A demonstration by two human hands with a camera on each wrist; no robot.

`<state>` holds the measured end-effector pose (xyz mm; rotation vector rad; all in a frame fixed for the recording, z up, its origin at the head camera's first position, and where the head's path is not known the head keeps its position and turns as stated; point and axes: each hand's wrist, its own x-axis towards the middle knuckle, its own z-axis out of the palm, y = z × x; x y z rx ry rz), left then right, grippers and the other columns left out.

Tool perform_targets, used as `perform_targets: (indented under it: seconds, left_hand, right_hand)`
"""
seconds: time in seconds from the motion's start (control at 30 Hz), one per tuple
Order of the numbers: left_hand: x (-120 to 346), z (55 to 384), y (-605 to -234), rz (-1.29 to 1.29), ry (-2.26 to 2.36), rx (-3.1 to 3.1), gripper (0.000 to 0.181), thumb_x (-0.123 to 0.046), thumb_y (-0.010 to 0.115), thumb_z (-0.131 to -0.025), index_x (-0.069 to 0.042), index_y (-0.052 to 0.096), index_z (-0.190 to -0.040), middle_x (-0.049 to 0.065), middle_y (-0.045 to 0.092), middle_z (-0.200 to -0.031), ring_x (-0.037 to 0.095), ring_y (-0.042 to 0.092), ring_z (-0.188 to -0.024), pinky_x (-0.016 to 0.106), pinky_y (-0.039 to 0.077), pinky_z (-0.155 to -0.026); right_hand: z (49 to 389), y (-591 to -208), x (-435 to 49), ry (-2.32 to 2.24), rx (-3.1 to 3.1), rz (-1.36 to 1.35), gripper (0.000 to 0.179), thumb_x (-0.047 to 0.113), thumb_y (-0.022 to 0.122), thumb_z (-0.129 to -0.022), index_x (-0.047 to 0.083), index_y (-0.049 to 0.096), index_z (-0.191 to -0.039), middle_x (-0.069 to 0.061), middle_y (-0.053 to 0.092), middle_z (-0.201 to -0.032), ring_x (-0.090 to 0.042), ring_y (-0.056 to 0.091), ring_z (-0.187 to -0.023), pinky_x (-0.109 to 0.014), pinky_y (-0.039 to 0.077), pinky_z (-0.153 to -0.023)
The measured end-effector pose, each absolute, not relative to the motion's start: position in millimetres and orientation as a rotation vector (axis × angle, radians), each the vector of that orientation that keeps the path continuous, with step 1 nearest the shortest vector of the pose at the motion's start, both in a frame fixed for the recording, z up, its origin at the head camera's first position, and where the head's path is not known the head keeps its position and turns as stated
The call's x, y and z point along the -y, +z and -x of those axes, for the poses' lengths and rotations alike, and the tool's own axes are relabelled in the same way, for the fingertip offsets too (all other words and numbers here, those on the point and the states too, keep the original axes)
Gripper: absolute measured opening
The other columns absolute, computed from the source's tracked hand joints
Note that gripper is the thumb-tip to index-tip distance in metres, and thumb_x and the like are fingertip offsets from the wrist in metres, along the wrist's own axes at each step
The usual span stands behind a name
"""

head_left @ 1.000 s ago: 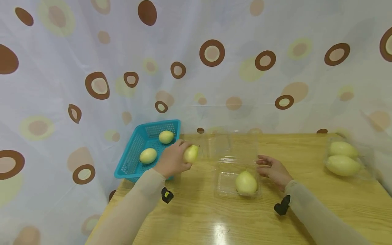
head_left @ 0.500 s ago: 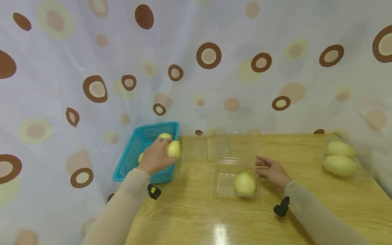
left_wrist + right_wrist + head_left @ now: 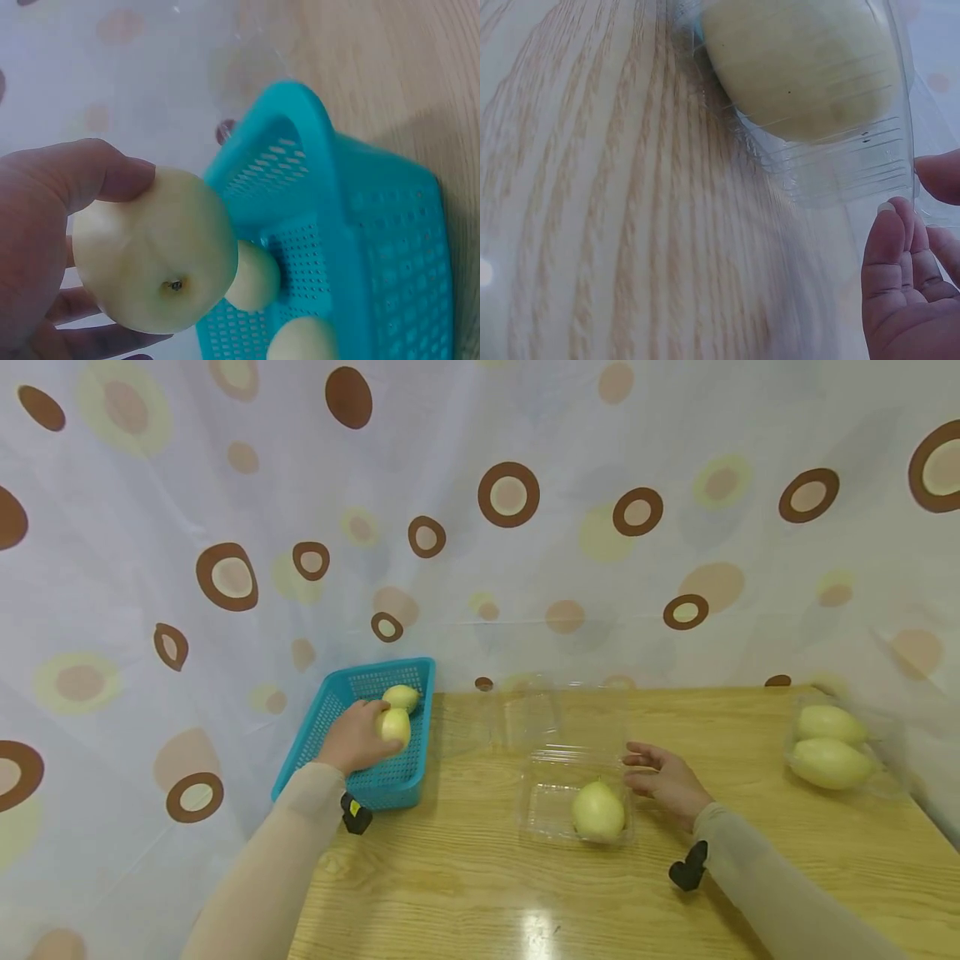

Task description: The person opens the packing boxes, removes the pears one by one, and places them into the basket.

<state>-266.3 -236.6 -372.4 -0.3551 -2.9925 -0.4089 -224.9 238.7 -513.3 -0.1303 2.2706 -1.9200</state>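
Note:
My left hand (image 3: 354, 737) grips a pale yellow pear (image 3: 394, 727) above the blue plastic basket (image 3: 408, 793). In the left wrist view the thumb presses on the pear's side and the fingers curl beneath it. Two more pears lie in the basket; one pear (image 3: 402, 697) shows in the head view, while my hand covers the other. On the table, an open clear plastic box (image 3: 546, 837) holds a pear (image 3: 597, 812) in its right half. My right hand (image 3: 669, 783) stays at the box's right edge, fingers relaxed, with thumb and fingertips (image 3: 889, 232) at the clear rim.
The box's clear lid (image 3: 588, 714) lies folded back toward the curtain. A second clear box with two pears (image 3: 831, 764) stands at the table's far right. A spotted curtain (image 3: 480, 568) hangs behind the wooden table (image 3: 450, 893).
My left hand has carried its pear leftward, from beside the basket's right rim to over the basket. The right hand and the open box have stayed in place.

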Motion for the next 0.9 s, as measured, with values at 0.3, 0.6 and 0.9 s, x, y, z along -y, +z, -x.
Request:
perform_targets:
  seconds: [0.3, 0.6, 0.9]
  left_hand:
    - [251.3, 289.4, -381.7, 0.412, -0.344, 3.122, 0.064, -0.033, 0.077, -0.075, -0.003, 0.057, -0.128, 0.010, 0.061, -0.101, 0.025, 0.053, -0.084, 0.040, 0.045, -0.068]
    - [254.2, 320.2, -386.8, 0.399, -0.366, 3.254, 0.072, -0.033, 0.075, -0.080, -0.003, 0.048, -0.139, 0.017, 0.056, -0.129, 0.031, 0.055, -0.106, 0.046, 0.047, -0.084]
    - [253.1, 341.5, -394.7, 0.306, -0.352, 3.313, 0.073, -0.031, 0.076, -0.079, -0.006, 0.046, -0.141, 0.018, 0.052, -0.136, 0.035, 0.052, -0.116, 0.048, 0.047, -0.088]
  right_hand:
    - [226.2, -513.5, -237.8, -1.912, -2.275, 0.152, 0.071, 0.010, 0.063, -0.093, 0.000, 0.023, -0.151, -0.026, 0.039, -0.139, -0.034, 0.052, -0.117, -0.042, 0.051, -0.088]
    - [228.2, -516.0, -240.0, -1.893, -2.289, 0.134, 0.070, 0.009, 0.063, -0.093, 0.000, 0.024, -0.150, -0.025, 0.040, -0.139, -0.033, 0.050, -0.119, -0.037, 0.051, -0.088]
    - [230.6, -518.3, -241.1, -1.888, -2.287, 0.127, 0.070, 0.008, 0.064, -0.092, 0.000, 0.025, -0.150, -0.025, 0.040, -0.138, -0.032, 0.053, -0.115, -0.035, 0.052, -0.086]
